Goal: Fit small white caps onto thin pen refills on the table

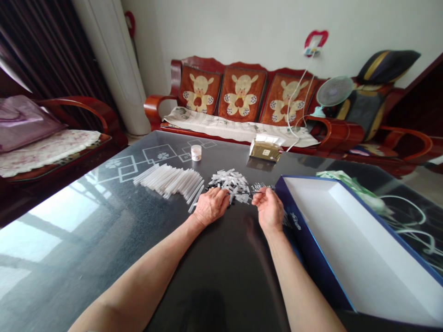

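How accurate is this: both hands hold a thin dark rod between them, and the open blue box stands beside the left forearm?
One slip: in the head view, the open blue box stands beside the right forearm, not the left. The left hand and right hand hold a thin dark rod between them.

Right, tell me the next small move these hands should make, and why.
I'd probably slide the right hand inward along the thin dark rod: a bare stretch separates that grip from the left hand, where the rod's end is hidden, and a closer hold might steady it.
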A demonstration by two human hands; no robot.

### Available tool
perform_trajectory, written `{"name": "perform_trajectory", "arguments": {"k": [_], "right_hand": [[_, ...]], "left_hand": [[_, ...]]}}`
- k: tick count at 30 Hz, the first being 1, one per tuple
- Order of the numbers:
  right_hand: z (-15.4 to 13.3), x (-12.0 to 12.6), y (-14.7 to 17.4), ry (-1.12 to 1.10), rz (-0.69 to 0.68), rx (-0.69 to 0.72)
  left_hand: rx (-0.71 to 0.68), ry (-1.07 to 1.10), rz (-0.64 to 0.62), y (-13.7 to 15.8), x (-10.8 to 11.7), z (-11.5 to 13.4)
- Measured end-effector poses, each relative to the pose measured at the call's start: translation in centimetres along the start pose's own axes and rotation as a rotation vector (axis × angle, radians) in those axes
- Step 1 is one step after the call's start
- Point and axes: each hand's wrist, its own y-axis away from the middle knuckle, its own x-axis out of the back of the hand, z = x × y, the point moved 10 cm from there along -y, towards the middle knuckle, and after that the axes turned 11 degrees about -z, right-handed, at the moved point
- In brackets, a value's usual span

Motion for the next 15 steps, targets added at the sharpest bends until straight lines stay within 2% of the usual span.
{"name": "perform_trajectory", "arguments": {"k": [10,15], "right_hand": [[0.7,-0.5,0.0,0.065,-0.055,-0.031],[1.5,-1.7,0.5,0.218,-0.133,-0.034]], "left_hand": [[-0.069,0.029,-0.087,-0.1,-0.5,0.8],[-0.082,0.058,-0.136,-0.2,-0.9,1.0]]}}
